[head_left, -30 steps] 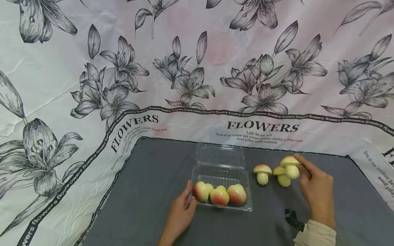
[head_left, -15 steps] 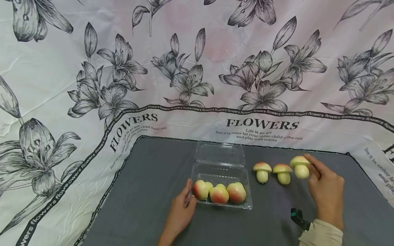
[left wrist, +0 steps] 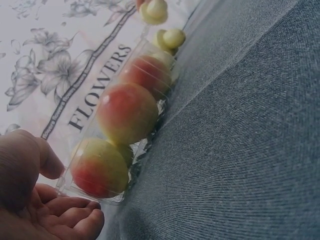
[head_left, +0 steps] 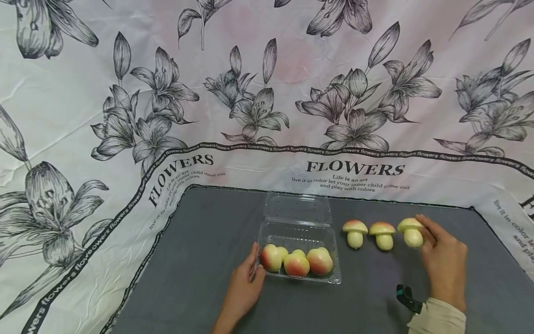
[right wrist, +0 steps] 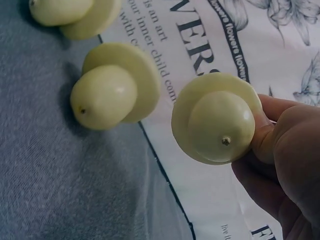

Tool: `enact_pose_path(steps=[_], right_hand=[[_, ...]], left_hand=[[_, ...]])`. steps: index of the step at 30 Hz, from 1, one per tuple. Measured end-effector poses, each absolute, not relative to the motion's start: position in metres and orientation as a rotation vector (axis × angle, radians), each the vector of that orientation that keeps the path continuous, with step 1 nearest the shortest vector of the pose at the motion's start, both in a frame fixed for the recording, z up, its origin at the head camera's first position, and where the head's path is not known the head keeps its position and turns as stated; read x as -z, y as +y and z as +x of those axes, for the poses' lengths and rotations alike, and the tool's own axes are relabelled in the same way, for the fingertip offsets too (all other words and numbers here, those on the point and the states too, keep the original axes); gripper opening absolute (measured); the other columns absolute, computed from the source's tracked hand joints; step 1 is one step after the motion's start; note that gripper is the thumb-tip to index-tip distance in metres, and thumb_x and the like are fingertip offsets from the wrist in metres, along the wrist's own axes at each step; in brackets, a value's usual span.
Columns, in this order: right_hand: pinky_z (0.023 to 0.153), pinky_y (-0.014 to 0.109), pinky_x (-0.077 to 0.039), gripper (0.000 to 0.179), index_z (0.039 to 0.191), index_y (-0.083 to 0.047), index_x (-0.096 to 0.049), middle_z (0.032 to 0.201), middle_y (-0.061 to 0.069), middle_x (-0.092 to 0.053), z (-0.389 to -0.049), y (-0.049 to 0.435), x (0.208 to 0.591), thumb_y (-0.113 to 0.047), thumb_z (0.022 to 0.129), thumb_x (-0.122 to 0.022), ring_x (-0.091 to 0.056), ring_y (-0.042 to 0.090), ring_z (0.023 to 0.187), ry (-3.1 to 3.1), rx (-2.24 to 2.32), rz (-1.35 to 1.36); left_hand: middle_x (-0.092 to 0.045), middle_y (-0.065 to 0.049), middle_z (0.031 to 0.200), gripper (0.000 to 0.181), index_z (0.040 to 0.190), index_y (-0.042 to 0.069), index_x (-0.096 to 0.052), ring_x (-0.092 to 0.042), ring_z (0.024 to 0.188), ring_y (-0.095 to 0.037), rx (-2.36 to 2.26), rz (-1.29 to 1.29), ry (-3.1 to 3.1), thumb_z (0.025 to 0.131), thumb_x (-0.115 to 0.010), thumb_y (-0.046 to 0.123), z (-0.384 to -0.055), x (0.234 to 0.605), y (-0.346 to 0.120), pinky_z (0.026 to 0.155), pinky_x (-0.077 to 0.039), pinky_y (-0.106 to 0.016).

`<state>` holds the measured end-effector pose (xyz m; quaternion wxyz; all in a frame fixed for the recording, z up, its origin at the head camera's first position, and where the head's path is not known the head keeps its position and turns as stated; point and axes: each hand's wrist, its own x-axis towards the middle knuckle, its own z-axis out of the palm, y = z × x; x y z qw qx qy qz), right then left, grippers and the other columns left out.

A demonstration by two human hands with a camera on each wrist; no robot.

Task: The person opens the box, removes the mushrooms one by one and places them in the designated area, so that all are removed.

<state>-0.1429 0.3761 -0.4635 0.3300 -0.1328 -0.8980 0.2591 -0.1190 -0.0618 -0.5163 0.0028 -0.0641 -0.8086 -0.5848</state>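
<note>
My left hand (head_left: 244, 287) pinches the left wall of a clear plastic clamshell box (head_left: 338, 260), thumb on one side and fingers on the other in the left wrist view. Its lid (head_left: 297, 208) is folded back. Three red-and-yellow mushroom-shaped pieces lie along the box's front, such as the middle one (head_left: 296, 264). My right hand (head_left: 444, 260) pinches the cap of a pale mushroom-shaped piece (right wrist: 220, 120) between thumb and fingers, its round stem toward the camera. Two similar mushrooms, one nearer (head_left: 382, 235) and one further left (head_left: 355, 233), lie between it and the box.
Everything rests on a dark grey cloth surface (head_left: 200, 260). A white flower-printed sheet (head_left: 250, 167) rises behind its far edge. A dark strap device (head_left: 409, 299) sits at the right wrist, by a beige sleeve (head_left: 438, 317).
My right hand has carried its mushroom to the right, away from overlapping the middle one, then slightly lower, in line with the other two. My left hand keeps its grip on the box.
</note>
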Motion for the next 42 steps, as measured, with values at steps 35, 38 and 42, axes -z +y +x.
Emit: enact_pose_path(steps=[35, 38, 42], right_hand=[[0.060, 0.045, -0.044, 0.038, 0.140, 0.000, -0.067, 0.142, 0.028, -0.060, -0.162, 0.403, 0.496, 0.006, 0.104, -0.056, -0.062, 0.059, 0.110, -2.567, -0.648, -0.334], [0.070, 0.058, -0.050, 0.037, 0.141, 0.001, -0.065, 0.148, 0.024, -0.058, -0.162, 0.402, 0.495, 0.003, 0.106, -0.054, -0.060, 0.059, 0.116, -2.583, -0.664, -0.325], [0.083, 0.071, -0.049, 0.036, 0.141, 0.000, -0.065, 0.145, 0.029, -0.058, -0.159, 0.401, 0.495, 0.002, 0.107, -0.053, -0.057, 0.062, 0.118, -2.596, -0.682, -0.325]], left_hand=[[-0.041, -0.014, 0.165, 0.064, 0.163, -0.002, -0.034, -0.043, 0.149, -0.027, 1.842, -0.210, -2.514, 0.102, -0.054, 0.004, -0.119, 0.515, -0.061, 0.114, -0.047, -0.040], [-0.040, -0.014, 0.166, 0.064, 0.163, -0.002, -0.034, -0.042, 0.150, -0.028, 1.858, -0.208, -2.505, 0.102, -0.055, 0.004, -0.119, 0.515, -0.061, 0.115, -0.046, -0.040], [-0.040, -0.015, 0.165, 0.065, 0.163, -0.002, -0.034, -0.042, 0.150, -0.028, 1.864, -0.211, -2.500, 0.102, -0.055, 0.004, -0.118, 0.515, -0.061, 0.115, -0.046, -0.041]])
